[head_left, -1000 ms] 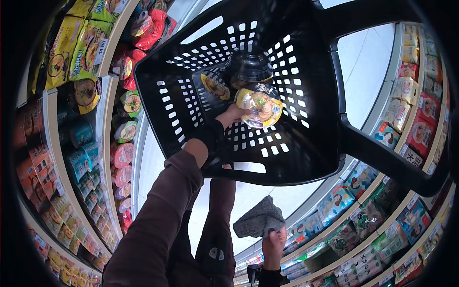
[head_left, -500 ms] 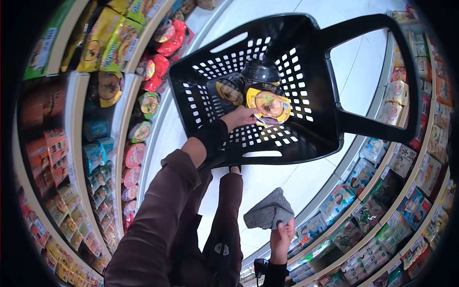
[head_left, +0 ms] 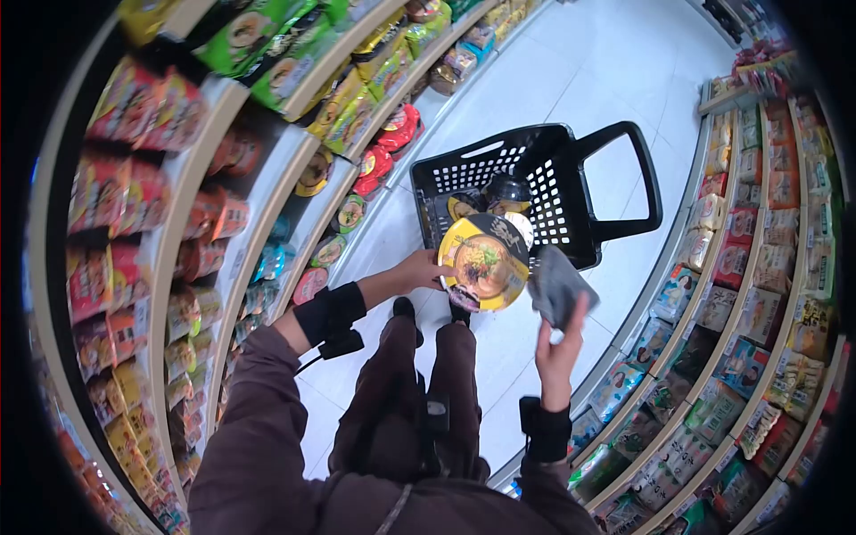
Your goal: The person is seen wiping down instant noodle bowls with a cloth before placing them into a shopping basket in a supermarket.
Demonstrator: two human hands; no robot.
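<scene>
Sweeping in from the left: passing curved shelves of red, yellow and green noodle packets (head_left: pixel 134 196), lining the aisle side.

Clamping on with the left hand (head_left: pixel 426 267) at the left rim of the round yellow instant-noodle bowl (head_left: pixel 483 263). Fingers curling snug round the edge, nothing slack, arm reaching out straight. Holding that bowl in mid-air over the white tiled floor (head_left: pixel 588 80), just in front of the black perforated plastic basket (head_left: pixel 551 207) and overlapping its near edge in this view. Facing the printed lid up toward the camera, tipping slightly. Being round, showing no long axis to speak of.

Sitting behind it inside the basket: a black dome-lidded bowl (head_left: pixel 508 189) and a smaller yellow-topped bowl (head_left: pixel 464 207), side by side. Sticking out to the right and slightly up, the basket's black loop handle (head_left: pixel 658 192).

Moving right: pinching the crumpled grey cloth (head_left: pixel 560 283) in the right hand (head_left: pixel 557 357), fingers closing on its lower edge, the cloth bunching above them just right of the yellow bowl, nearly touching its rim.

Finishing on the right with more shelves of packaged noodles (head_left: pixel 758 267).
</scene>
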